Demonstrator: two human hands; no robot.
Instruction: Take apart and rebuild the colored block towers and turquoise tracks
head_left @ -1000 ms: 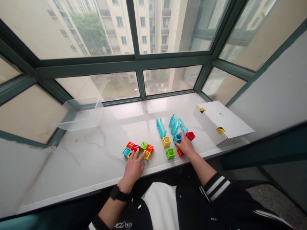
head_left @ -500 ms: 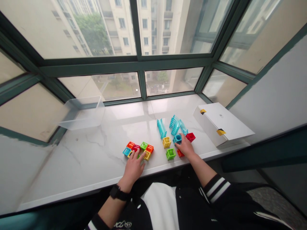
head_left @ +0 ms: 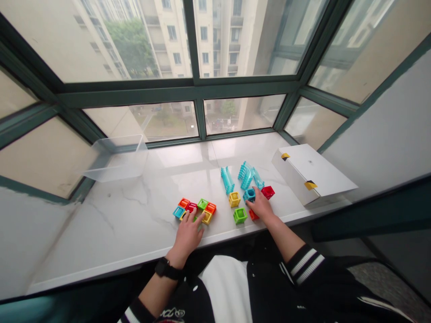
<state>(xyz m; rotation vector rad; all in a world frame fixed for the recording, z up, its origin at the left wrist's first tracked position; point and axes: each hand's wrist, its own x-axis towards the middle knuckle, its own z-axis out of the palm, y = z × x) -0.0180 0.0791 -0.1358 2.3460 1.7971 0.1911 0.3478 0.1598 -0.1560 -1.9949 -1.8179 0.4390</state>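
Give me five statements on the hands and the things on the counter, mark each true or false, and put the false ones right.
1. The right hand has its fingers on the blue block. True.
2. The white box stands to the left of the clear tub. False: it stands to the right of it.
3. The separate green block is nearer the front edge of the counter than the separate yellow block. True.
4. The left hand grips the separate green block. False: its fingers are on the cluster of coloured blocks.
5. A dark watch is on the left wrist. True.
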